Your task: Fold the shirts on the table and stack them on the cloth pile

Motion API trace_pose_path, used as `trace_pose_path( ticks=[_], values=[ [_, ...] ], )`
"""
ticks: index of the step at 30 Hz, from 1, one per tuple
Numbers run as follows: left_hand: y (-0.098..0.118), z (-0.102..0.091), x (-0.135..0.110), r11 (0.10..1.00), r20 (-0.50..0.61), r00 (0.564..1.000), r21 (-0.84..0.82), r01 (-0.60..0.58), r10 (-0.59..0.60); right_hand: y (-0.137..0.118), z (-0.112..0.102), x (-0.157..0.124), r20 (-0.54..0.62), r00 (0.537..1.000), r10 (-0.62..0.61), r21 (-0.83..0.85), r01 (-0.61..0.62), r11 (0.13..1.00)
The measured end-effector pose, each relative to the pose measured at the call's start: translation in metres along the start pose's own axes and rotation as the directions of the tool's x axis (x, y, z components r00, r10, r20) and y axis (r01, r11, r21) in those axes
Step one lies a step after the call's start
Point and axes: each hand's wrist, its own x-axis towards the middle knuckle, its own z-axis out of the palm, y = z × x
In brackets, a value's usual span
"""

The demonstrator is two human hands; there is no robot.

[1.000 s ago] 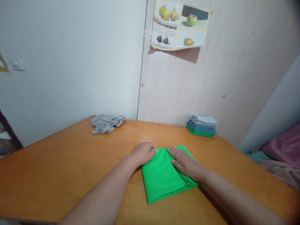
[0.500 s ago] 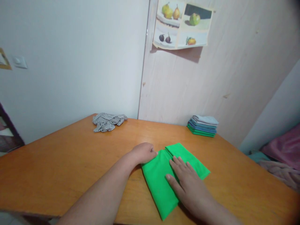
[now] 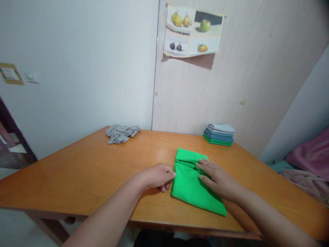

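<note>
A bright green folded cloth [image 3: 190,185] lies on the wooden table in front of me, with a crease across its upper part. My left hand [image 3: 161,176] is closed at the cloth's left edge, its fingers curled and the thumb and forefinger pinching the fabric there. Over the right side of the cloth, my right hand [image 3: 218,178] rests flat with the fingers stretched out and the thumb apart. It covers part of the right edge.
Toward the back right of the table [image 3: 102,185] stands a stack of folded cloths [image 3: 219,134] in grey, blue and green. A crumpled striped cloth [image 3: 120,133] lies at the back left. A fruit poster [image 3: 192,31] hangs on the wall panel behind.
The green cloth has turned from a slant to nearly square with the table's front edge. My left hand has slid down to its side edge, and my right hand has moved rightward. The view has shifted.
</note>
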Motion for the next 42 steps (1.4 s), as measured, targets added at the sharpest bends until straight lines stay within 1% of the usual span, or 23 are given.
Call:
trace_pose_path(
  ticks=[3,4,9,11,16,20,23,26,28,29,31,33,34,35,36,37,39,41,42],
  values=[
    [-0.001,0.009,-0.015,0.999,-0.129,0.992,-0.049,-0.018,0.012,-0.009,0.001,-0.008,-0.063,0.993,0.096,0.063,-0.092,0.994],
    [-0.001,0.013,-0.019,0.998,-0.146,0.989,-0.064,-0.015,0.006,-0.013,0.003,-0.011,-0.071,0.991,0.111,0.075,-0.106,0.992],
    [0.006,0.034,-0.033,0.991,-0.149,0.986,-0.122,0.061,-0.079,-0.036,0.017,-0.029,-0.102,0.991,0.085,0.053,-0.080,0.995],
    [0.008,0.038,-0.034,0.991,-0.156,0.985,-0.121,0.058,-0.077,-0.042,0.023,-0.035,-0.095,0.992,0.081,0.025,-0.079,0.997],
    [0.006,0.039,-0.030,0.998,-0.153,0.988,-0.044,-0.039,0.032,-0.047,0.031,-0.043,-0.037,0.992,0.119,-0.008,-0.120,0.993],
    [0.003,0.037,-0.031,0.999,-0.122,0.992,0.035,-0.010,0.014,-0.046,0.031,-0.046,-0.035,0.991,0.129,0.010,-0.128,0.992],
    [0.003,0.036,-0.031,0.999,-0.132,0.991,0.041,0.015,-0.010,-0.044,0.028,-0.048,-0.070,0.990,0.123,0.054,-0.119,0.991],
    [0.006,0.037,-0.032,0.998,-0.184,0.982,-0.036,-0.052,0.045,-0.040,0.027,-0.051,-0.144,0.981,0.132,0.114,-0.116,0.987],
    [0.009,0.039,-0.032,0.987,-0.217,0.973,-0.125,-0.106,0.077,-0.035,0.026,-0.055,-0.202,0.965,0.165,0.182,-0.128,0.975],
    [0.010,0.040,-0.032,0.977,-0.233,0.969,-0.174,-0.124,0.082,-0.032,0.025,-0.057,-0.234,0.951,0.203,0.223,-0.150,0.963],
    [0.013,0.044,-0.033,0.957,-0.271,0.959,-0.252,-0.147,0.076,-0.024,0.023,-0.062,-0.294,0.903,0.312,0.291,-0.226,0.930],
    [0.013,0.047,-0.033,0.945,-0.300,0.951,-0.282,-0.163,0.074,-0.018,0.021,-0.068,-0.334,0.845,0.418,0.310,-0.320,0.895],
    [0.012,0.048,-0.033,0.944,-0.307,0.949,-0.284,-0.168,0.076,-0.016,0.020,-0.071,-0.338,0.824,0.456,0.301,-0.364,0.881],
    [0.010,0.050,-0.033,0.943,-0.308,0.948,-0.284,-0.172,0.080,-0.015,0.019,-0.074,-0.326,0.812,0.485,0.287,-0.403,0.869],
    [0.008,0.051,-0.032,0.942,-0.307,0.948,-0.285,-0.178,0.086,-0.015,0.019,-0.077,-0.296,0.812,0.503,0.277,-0.431,0.859],
    [0.006,0.051,-0.032,0.940,-0.305,0.948,-0.285,-0.185,0.095,-0.016,0.020,-0.080,-0.251,0.823,0.510,0.278,-0.443,0.852],
    [0.003,0.052,-0.031,0.937,-0.295,0.949,-0.287,-0.198,0.110,-0.020,0.022,-0.084,-0.165,0.858,0.486,0.318,-0.420,0.850],
    [0.003,0.052,-0.032,0.932,-0.277,0.953,-0.299,-0.207,0.123,-0.024,0.025,-0.085,-0.150,0.881,0.449,0.402,-0.361,0.841],
    [0.003,0.051,-0.032,0.927,-0.269,0.954,-0.308,-0.213,0.130,-0.025,0.027,-0.086,-0.163,0.882,0.443,0.447,-0.334,0.830]
  ],
)
